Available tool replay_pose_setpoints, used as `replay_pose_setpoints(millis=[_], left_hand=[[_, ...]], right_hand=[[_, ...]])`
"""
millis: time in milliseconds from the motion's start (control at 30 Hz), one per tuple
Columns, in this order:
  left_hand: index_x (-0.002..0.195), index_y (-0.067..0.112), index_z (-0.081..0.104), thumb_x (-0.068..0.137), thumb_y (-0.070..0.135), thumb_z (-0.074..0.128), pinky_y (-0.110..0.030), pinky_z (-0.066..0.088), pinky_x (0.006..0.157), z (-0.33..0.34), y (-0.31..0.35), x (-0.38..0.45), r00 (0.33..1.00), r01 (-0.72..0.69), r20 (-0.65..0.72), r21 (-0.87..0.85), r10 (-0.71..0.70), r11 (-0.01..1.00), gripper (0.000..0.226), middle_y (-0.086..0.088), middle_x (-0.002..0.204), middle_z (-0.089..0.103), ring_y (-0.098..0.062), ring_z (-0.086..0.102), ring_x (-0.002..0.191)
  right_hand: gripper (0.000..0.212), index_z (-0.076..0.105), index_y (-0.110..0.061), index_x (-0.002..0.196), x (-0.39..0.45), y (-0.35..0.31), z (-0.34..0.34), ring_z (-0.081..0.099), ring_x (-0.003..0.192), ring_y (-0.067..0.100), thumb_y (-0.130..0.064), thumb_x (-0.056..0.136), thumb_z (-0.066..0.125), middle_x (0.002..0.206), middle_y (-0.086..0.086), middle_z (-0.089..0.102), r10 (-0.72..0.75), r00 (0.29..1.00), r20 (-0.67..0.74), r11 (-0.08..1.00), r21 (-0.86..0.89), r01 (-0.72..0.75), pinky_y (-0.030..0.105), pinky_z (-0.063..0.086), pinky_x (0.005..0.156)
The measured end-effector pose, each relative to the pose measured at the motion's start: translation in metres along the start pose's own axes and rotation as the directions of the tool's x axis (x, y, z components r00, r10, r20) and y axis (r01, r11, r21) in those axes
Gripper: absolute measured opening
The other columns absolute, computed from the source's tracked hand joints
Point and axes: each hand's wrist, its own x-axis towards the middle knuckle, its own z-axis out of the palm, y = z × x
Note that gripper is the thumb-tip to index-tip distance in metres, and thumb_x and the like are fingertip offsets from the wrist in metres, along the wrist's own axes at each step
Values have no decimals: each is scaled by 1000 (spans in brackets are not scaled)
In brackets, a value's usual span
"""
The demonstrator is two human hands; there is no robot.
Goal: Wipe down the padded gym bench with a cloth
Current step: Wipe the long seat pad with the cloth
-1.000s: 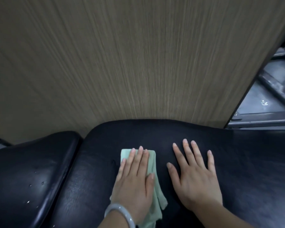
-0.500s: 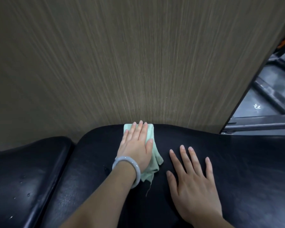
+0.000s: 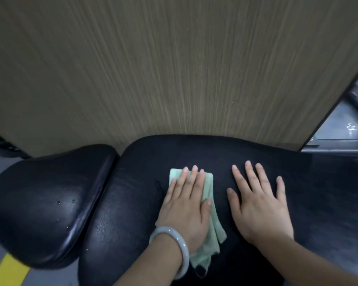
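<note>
On the black padded surface (image 3: 194,153), left hand (image 3: 186,205) presses flat on the cloth (image 3: 213,226), lengthwise under it; right hand (image 3: 258,205) rests flat, empty, beside.

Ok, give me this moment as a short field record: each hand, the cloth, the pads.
left hand: flat, fingers straight, pressing the cloth
cloth: pale green, folded, on the main bench pad, tail trailing toward the person
right hand: flat on the bare pad, beside the cloth, holding nothing
main bench pad: black
smaller pad: black, left, a few droplets
bracelet: on left wrist
</note>
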Motion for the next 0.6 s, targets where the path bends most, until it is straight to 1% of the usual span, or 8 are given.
replay_pose_setpoints(millis=[33,100,233,367,433,467,533,600], left_hand=[[147,27,-12,87,49,-5,-25,-16,114,-2,-1,6,1000,0,30,-14,1,1000,64,13,156,-15,-1,-26,140],[147,29,-16,82,49,-11,-23,-21,112,-3,-4,24,1000,-1,6,3,1,1000,69,16,154,-22,2,-30,137],[153,26,-5,79,48,-11,-25,-16,115,2,-7,64,999,51,-15,9,-51,999,77,12,159,-10,-1,-21,141],[153,22,-4,85,45,-8,-28,-13,116,2,-7,86,996,87,7,37,-87,996,72,8,160,-9,-6,-17,144],[153,21,-5,82,44,-13,-28,-13,116,0,-3,81,995,103,8,29,-103,994,75,7,160,-9,-7,-17,144],[153,21,-5,78,45,-15,-28,-14,116,-1,-1,75,994,109,-2,15,-109,994,79,7,160,-10,-7,-17,144],[152,21,-6,77,45,-14,-27,-15,115,-1,5,55,994,112,0,-22,-112,993,80,7,160,-11,-7,-18,144],[149,21,-12,79,46,-12,-27,-17,114,-2,10,27,995,96,25,-56,-95,994,74,7,159,-13,-6,-21,143]], right_hand=[[64,21,-30,149,0,0,0,8,147,16,-54,92,6,157,-2,19,-4,1000,-3,1000,1,4,47,-2,115],[63,26,-29,149,1,1,2,12,146,17,-53,93,10,156,-1,23,-2,1000,-20,1000,-1,2,48,1,115],[57,45,-23,141,1,2,2,33,140,23,-48,95,25,147,5,42,-3,999,-46,1000,5,3,51,16,110],[56,45,-23,141,2,1,0,34,139,23,-48,95,26,147,5,44,-9,999,-36,1000,-4,9,51,16,109],[58,37,-25,145,1,0,-3,27,142,21,-50,95,20,151,3,37,-1,1000,11,1000,-3,1,50,13,111],[61,27,-28,147,1,0,-5,18,145,19,-52,93,13,155,1,29,-1,1000,26,1000,-2,2,49,8,113],[65,0,-33,147,2,0,-8,-6,147,15,-56,86,-6,159,-4,3,-14,998,61,1000,28,12,47,-5,117],[64,-14,-34,145,1,-1,-14,-19,145,13,-55,84,-13,158,-7,-12,-8,995,97,999,36,4,47,-11,116]])
